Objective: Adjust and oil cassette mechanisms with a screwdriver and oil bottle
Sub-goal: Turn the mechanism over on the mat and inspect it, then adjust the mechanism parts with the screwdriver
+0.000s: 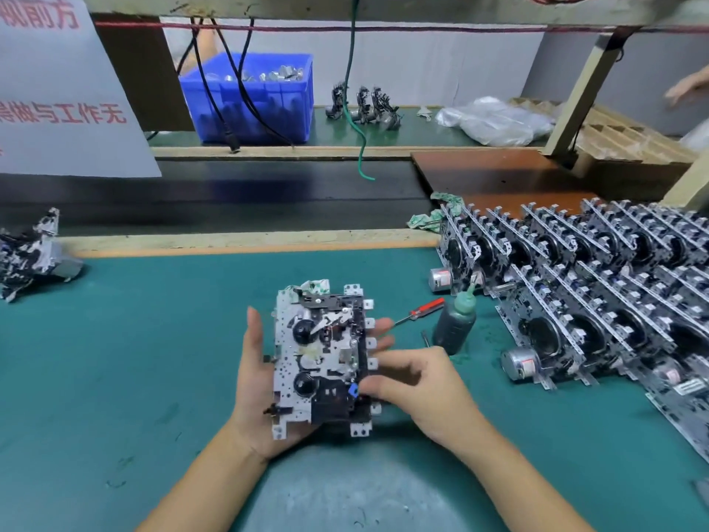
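Fingers of left hand (255, 382) curl under mechanism (321, 359), steadying it face-up.
Right hand (416, 383) fingertips pinch its blue part; screwdriver (420, 311) and oil bottle (454, 324) lie just beyond.

Left hand (251, 382) palm mostly hidden under cassette mechanism (322, 359). Oil bottle (454, 324) covers the screwdriver (424, 309) tip area. Stacked mechanisms (598, 286) cut off at right edge. Wall sign (57, 90) text cropped.
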